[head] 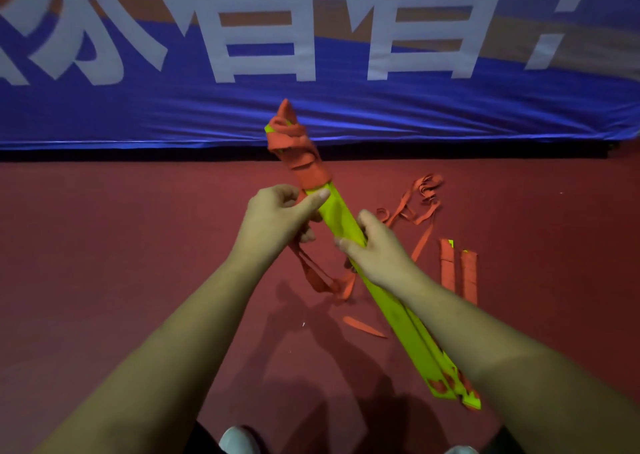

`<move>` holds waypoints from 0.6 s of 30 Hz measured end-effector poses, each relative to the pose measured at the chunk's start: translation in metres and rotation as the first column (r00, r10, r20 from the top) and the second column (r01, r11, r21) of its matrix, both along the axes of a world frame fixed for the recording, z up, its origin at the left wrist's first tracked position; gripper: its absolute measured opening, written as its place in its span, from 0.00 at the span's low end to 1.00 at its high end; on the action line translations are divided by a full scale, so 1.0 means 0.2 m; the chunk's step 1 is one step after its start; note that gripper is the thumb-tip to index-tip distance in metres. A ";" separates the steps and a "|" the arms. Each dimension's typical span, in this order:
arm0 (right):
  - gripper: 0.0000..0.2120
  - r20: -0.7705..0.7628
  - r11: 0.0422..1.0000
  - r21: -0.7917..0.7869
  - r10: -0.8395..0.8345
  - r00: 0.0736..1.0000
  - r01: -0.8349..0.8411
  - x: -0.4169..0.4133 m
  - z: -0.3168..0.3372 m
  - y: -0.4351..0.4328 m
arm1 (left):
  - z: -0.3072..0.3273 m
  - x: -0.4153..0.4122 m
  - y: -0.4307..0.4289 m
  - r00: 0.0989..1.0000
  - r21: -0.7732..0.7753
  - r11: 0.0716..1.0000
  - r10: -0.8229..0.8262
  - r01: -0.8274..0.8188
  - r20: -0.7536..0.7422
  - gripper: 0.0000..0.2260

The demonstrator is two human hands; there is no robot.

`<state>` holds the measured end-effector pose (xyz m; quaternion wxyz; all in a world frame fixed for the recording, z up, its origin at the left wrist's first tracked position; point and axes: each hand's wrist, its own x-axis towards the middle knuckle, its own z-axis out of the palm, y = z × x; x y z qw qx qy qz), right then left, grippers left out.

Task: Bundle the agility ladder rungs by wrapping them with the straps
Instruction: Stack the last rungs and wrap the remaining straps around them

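Note:
A stack of neon yellow-green ladder rungs [391,310] runs diagonally from upper middle to lower right, held in the air. Orange strap [298,150] is wound thickly around its far end. My left hand [277,220] pinches the strap just below that winding, beside the rungs. My right hand [375,249] grips the rungs at mid-length. A loose run of orange strap [317,277] hangs under my hands down to the floor.
On the red floor [121,246] to the right lies a tangle of orange strap [420,199] and another wrapped rung bundle [459,272]. A blue banner [138,114] with large white characters stands ahead. White shoe tips [239,439] show at the bottom.

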<state>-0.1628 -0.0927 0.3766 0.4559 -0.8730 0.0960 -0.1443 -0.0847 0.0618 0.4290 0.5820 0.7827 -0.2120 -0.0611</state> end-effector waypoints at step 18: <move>0.25 -0.051 0.939 0.285 0.217 0.975 -0.194 -0.01 0.02 -0.05 | 0.06 0.02 0.04 0.992 -0.334 0.942 -0.067 0.026 -0.111 0.13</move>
